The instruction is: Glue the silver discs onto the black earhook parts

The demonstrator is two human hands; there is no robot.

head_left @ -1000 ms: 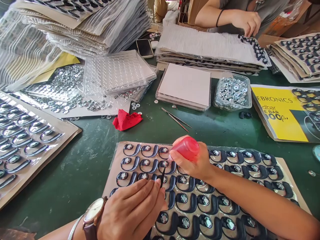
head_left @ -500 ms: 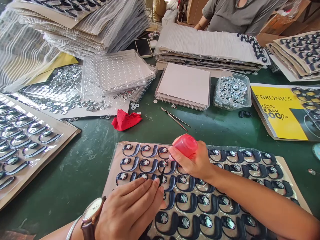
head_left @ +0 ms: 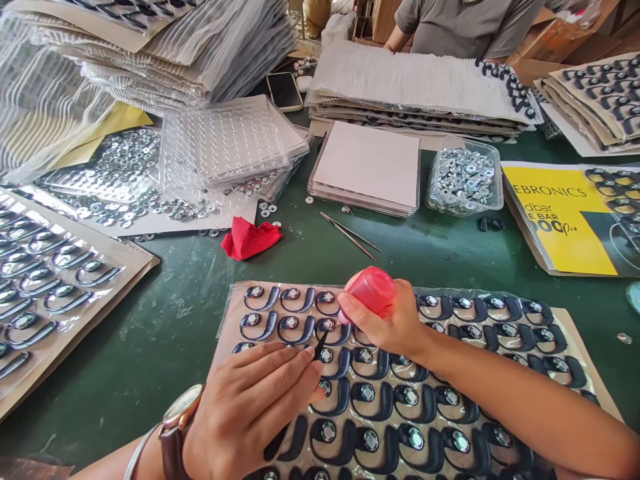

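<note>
My right hand [head_left: 397,327] is wrapped round a translucent red squeeze bottle [head_left: 373,290], tilted with its nozzle pointing down and left. Black tweezers [head_left: 321,347] stick out from the closed fingers of my left hand [head_left: 260,403]; their tip is at a black ear-hook earphone part [head_left: 327,327] in the second row. The bottle's nozzle is close by, but contact is unclear. Rows of these parts, each with a round metallic piece, sit on a brown sheet [head_left: 575,327] with clear plastic. My hands and right forearm hide some of them.
Beyond the sheet lie metal tweezers [head_left: 350,233] and a red cloth [head_left: 250,238]. A clear tub [head_left: 493,200] holds metal discs, beside stacked white-topped plastic trays [head_left: 370,167]. More part-filled sheets [head_left: 115,267] lie left. A person in a grey shirt [head_left: 450,30] sits opposite.
My left hand has drawn slightly left, with the tweezers' tip still at the same part. The bottle has barely moved. The person opposite appears a little farther left.
</note>
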